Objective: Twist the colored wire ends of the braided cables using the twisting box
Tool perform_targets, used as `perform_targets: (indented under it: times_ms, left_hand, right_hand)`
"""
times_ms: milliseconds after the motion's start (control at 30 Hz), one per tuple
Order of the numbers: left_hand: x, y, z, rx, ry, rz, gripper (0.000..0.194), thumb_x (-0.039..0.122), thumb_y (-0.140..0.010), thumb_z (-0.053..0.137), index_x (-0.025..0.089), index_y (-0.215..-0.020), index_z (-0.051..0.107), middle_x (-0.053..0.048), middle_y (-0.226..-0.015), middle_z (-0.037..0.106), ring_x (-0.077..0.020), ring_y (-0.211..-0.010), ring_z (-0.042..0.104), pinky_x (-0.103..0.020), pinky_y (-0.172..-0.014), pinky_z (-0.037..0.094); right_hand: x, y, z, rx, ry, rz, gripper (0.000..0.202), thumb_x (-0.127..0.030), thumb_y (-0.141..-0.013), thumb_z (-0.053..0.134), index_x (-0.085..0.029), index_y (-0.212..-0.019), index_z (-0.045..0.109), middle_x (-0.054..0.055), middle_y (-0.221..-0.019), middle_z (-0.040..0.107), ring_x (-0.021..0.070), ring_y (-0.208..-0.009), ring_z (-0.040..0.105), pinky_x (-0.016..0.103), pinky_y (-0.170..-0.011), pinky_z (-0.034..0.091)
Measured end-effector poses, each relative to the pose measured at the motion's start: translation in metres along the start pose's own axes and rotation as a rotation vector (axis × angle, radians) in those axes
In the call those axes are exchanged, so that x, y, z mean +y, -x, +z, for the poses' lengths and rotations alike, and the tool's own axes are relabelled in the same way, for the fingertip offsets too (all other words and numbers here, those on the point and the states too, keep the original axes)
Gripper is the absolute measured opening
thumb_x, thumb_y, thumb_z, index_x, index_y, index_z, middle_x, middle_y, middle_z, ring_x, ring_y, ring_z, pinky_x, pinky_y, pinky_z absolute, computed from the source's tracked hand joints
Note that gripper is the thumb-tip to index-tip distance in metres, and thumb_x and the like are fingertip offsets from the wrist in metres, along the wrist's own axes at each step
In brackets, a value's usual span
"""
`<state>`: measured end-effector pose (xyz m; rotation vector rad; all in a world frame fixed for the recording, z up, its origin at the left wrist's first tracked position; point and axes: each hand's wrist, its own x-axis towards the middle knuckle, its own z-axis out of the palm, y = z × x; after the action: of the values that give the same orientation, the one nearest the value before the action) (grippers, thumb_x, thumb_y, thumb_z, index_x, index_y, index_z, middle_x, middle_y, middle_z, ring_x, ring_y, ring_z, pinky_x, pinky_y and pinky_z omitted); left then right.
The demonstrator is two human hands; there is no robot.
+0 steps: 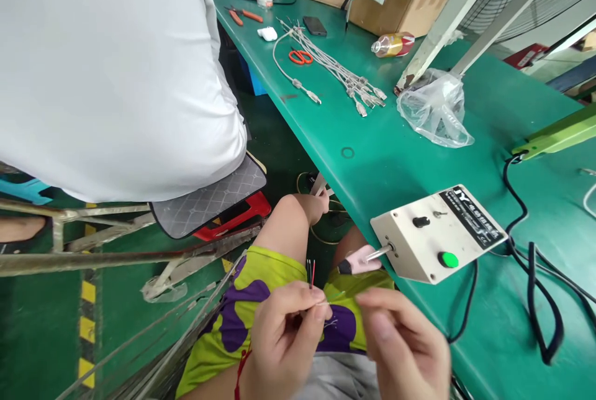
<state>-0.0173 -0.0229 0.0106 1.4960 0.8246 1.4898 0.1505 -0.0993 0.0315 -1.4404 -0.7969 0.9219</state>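
Observation:
In the lower middle, over my lap, my left hand [291, 331] is closed in a pinch on thin wires [313, 271]. Their red, black and whitish ends stick up above the thumb and forefinger, and fine pale strands show at the other side. Just to the right is my right hand [404, 343], slightly blurred, its thumb and forefinger brought together. Whatever lies between those fingertips is too small to make out. The hands are apart. Beyond the right hand, a white control box [405, 245] with a green button rests at the table edge, a pink-covered tool end [358, 260] projecting from it.
Several grey USB cables [326, 64] lie on the green table [335, 127] near orange-handled scissors [300, 57], a phone [315, 26] and pliers [244, 15]. Farther right are a bottle [393, 45], plastic bag [437, 108] and black cord [531, 300]. A person in white [116, 77] sits left.

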Motion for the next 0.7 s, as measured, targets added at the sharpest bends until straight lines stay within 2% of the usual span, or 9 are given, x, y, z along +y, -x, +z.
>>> perform_targets:
  times_ms: [67, 133, 200, 300, 367, 500, 567, 633, 700]
  left_hand:
    - [0.004, -0.003, 0.001, -0.043, -0.046, 0.043, 0.018, 0.01, -0.109, 0.069, 0.022, -0.123, 0.071, -0.001, -0.089, 0.079, -0.0127, -0.07, 0.076, -0.019, -0.07, 0.066]
    - [0.007, -0.008, 0.003, -0.078, -0.082, 0.087, 0.011, 0.014, -0.112, 0.068, 0.022, -0.119, 0.07, 0.0, -0.08, 0.075, -0.0127, -0.063, 0.071, -0.019, -0.063, 0.063]
    - [0.009, -0.014, 0.004, -0.095, -0.105, 0.144, 0.005, 0.021, -0.115, 0.065, 0.022, -0.116, 0.07, 0.001, -0.074, 0.073, -0.0132, -0.058, 0.069, -0.021, -0.058, 0.06]
    - [0.008, -0.02, 0.003, -0.122, -0.115, 0.23, 0.013, 0.031, -0.117, 0.061, 0.023, -0.113, 0.07, -0.002, -0.075, 0.077, -0.0148, -0.059, 0.072, -0.024, -0.06, 0.062]
    - [0.006, -0.023, 0.001, -0.153, -0.11, 0.254, 0.014, 0.029, -0.117, 0.059, 0.022, -0.111, 0.07, -0.003, -0.076, 0.079, -0.0154, -0.06, 0.074, -0.024, -0.061, 0.062]
    - [0.001, -0.024, -0.003, -0.137, -0.11, 0.244, 0.014, 0.009, -0.106, 0.063, 0.019, -0.112, 0.071, -0.002, -0.074, 0.074, -0.0134, -0.054, 0.065, -0.024, -0.055, 0.055]
    - [-0.001, -0.025, -0.003, -0.102, -0.106, 0.216, 0.025, -0.001, -0.099, 0.066, 0.019, -0.114, 0.07, 0.001, -0.073, 0.07, -0.0113, -0.052, 0.058, -0.023, -0.053, 0.05]
    - [-0.002, -0.026, -0.003, -0.078, -0.083, 0.166, 0.031, -0.006, -0.096, 0.067, 0.02, -0.114, 0.069, 0.005, -0.07, 0.063, -0.0106, -0.051, 0.053, -0.023, -0.052, 0.047]
    - [-0.005, -0.028, -0.002, -0.072, -0.047, 0.109, 0.032, -0.005, -0.097, 0.067, 0.021, -0.114, 0.068, 0.007, -0.068, 0.059, -0.011, -0.052, 0.052, -0.023, -0.052, 0.047]
  right_hand:
    - [-0.004, -0.007, 0.022, -0.094, -0.114, 0.071, 0.017, -0.043, -0.101, 0.087, -0.028, -0.108, 0.091, -0.001, -0.063, 0.058, 0.0155, -0.056, 0.05, 0.027, -0.055, 0.044]
    - [-0.005, -0.011, 0.035, -0.134, -0.23, 0.143, 0.014, -0.042, -0.101, 0.089, -0.027, -0.102, 0.09, -0.003, -0.064, 0.056, 0.0132, -0.06, 0.048, 0.024, -0.06, 0.046]
    - [-0.006, -0.013, 0.039, -0.156, -0.303, 0.206, 0.018, -0.043, -0.101, 0.091, -0.025, -0.099, 0.089, -0.003, -0.067, 0.058, 0.0123, -0.063, 0.048, 0.023, -0.063, 0.047]
    - [-0.006, -0.014, 0.038, -0.18, -0.336, 0.265, 0.023, -0.044, -0.098, 0.094, -0.023, -0.097, 0.087, 0.0, -0.072, 0.066, 0.0132, -0.066, 0.053, 0.023, -0.066, 0.049]
    - [-0.006, -0.017, 0.037, -0.144, -0.307, 0.263, 0.029, -0.047, -0.099, 0.093, -0.021, -0.09, 0.085, -0.001, -0.069, 0.064, 0.0122, -0.062, 0.05, 0.023, -0.063, 0.047]
    - [-0.003, -0.031, 0.038, 0.048, -0.257, 0.22, 0.052, -0.061, -0.109, 0.075, -0.019, -0.079, 0.08, -0.005, -0.054, 0.044, 0.0108, -0.052, 0.033, 0.024, -0.052, 0.033]
    - [-0.002, -0.039, 0.04, 0.077, -0.302, 0.231, 0.05, -0.063, -0.11, 0.073, -0.02, -0.086, 0.081, -0.003, -0.059, 0.048, 0.0126, -0.055, 0.035, 0.025, -0.053, 0.031]
    - [-0.001, -0.045, 0.043, 0.044, -0.385, 0.25, 0.043, -0.063, -0.108, 0.075, -0.021, -0.106, 0.085, -0.001, -0.066, 0.056, 0.0139, -0.06, 0.04, 0.024, -0.055, 0.034]
    - [-0.001, -0.049, 0.049, -0.022, -0.523, 0.281, 0.049, -0.066, -0.106, 0.077, -0.024, -0.129, 0.085, -0.001, -0.069, 0.06, 0.0147, -0.062, 0.044, 0.024, -0.06, 0.042]
